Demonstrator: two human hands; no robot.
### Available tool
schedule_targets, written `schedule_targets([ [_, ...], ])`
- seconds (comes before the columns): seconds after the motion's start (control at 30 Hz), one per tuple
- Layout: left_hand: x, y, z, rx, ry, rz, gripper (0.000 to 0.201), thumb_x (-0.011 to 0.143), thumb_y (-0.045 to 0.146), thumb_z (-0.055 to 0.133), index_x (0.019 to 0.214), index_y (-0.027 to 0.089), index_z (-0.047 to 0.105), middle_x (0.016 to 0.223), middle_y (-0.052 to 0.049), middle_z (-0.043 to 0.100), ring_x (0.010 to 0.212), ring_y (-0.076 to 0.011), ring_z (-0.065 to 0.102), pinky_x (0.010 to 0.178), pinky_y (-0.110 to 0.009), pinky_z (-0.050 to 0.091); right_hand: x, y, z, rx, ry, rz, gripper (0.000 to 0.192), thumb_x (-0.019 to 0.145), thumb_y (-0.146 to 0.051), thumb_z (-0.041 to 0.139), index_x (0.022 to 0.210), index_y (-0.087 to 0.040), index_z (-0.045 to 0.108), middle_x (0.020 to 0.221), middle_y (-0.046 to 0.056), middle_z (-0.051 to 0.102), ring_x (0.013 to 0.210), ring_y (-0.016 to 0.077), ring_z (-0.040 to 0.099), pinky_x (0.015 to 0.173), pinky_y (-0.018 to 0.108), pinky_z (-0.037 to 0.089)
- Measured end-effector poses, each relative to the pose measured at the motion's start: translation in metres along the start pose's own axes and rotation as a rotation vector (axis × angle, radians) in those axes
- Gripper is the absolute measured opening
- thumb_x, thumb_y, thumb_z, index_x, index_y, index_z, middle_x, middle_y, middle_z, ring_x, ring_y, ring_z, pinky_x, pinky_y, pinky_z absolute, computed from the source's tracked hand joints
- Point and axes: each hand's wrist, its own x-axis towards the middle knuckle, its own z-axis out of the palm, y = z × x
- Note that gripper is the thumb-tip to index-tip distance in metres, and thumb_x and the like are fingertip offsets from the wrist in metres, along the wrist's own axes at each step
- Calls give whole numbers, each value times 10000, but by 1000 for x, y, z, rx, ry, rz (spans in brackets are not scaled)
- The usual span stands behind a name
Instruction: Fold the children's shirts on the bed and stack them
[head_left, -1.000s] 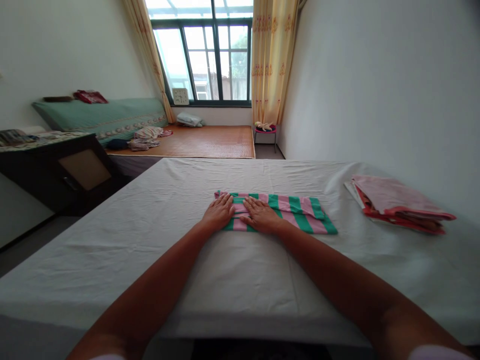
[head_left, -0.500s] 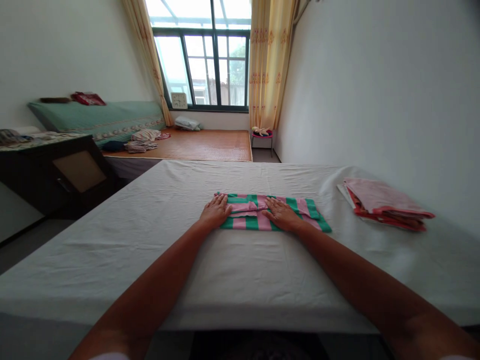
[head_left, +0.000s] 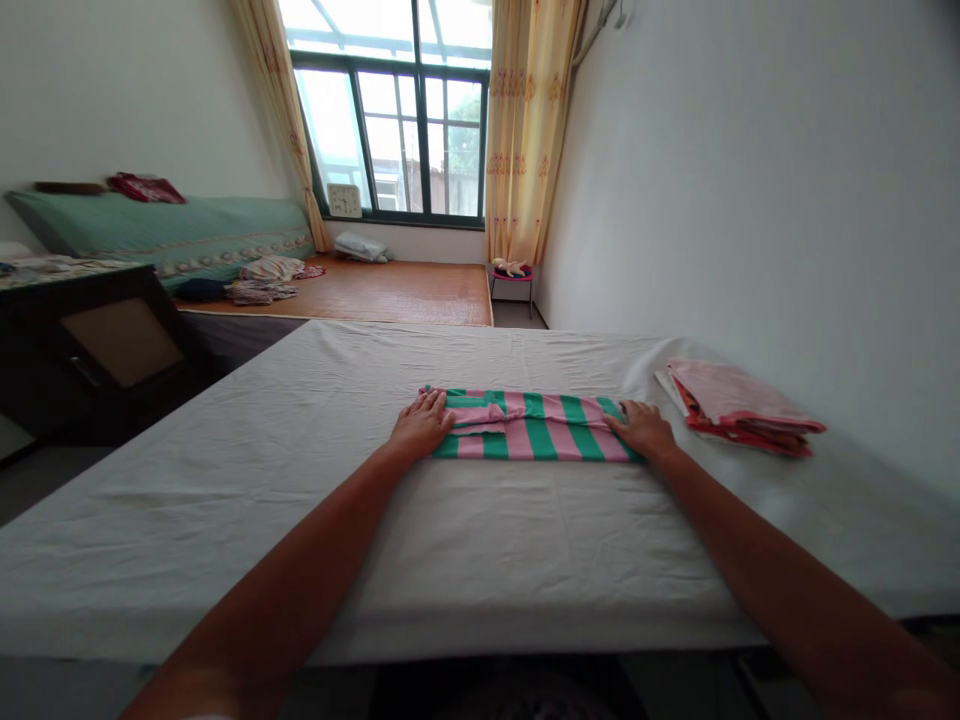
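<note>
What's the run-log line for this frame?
left hand: flat on striped cloth left end | right hand: flat on right end | cloth: folded, on bed sheet

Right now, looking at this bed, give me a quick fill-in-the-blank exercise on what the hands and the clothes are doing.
1. The left hand lies flat on the ____ end of the striped garment.
2. The striped garment has green and ____ bands.
3. The right hand rests on the end nearer the folded pink pile, which lies beside the ____.
4. Everything lies on a ____ bed sheet.

Missing words: left; pink; wall; white
</note>
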Motion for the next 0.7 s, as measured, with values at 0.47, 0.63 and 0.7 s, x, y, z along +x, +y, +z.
schedule_targets([
  [0.47, 3, -18, -9, -180, 222, 72, 386, 907, 340, 444, 1237, 229, 613, 1361, -60, 569, 1287, -233, 477, 1093, -388, 352, 19, -39, -46, 335, -252, -188, 352, 774, -473, 576, 745, -131, 656, 686, 44, 641, 624, 159, 570, 536, 232, 387],
  [0.63, 4, -25, -24, -570, 361, 13, 347, 906, 331, 408, 1034, 174, 691, 1015, -78, 725, 950, -203, 657, 893, -337, 504, 17, -140, -61, 724, -132, -351, 336, 774, -460, 606, 871, -141, 644, 748, 25, 644, 629, 129, 551, 521, 205, 398],
  [0.7, 2, -24, -27, -776, 306, -17, 374, 900, 396, 422, 1024, 146, 672, 908, -82, 727, 781, -183, 668, 711, -302, 541, 12, -189, -64, 723, -112, -396, 292, 785, -423, 615, 850, -139, 641, 754, 25, 647, 646, 125, 559, 530, 198, 399],
])
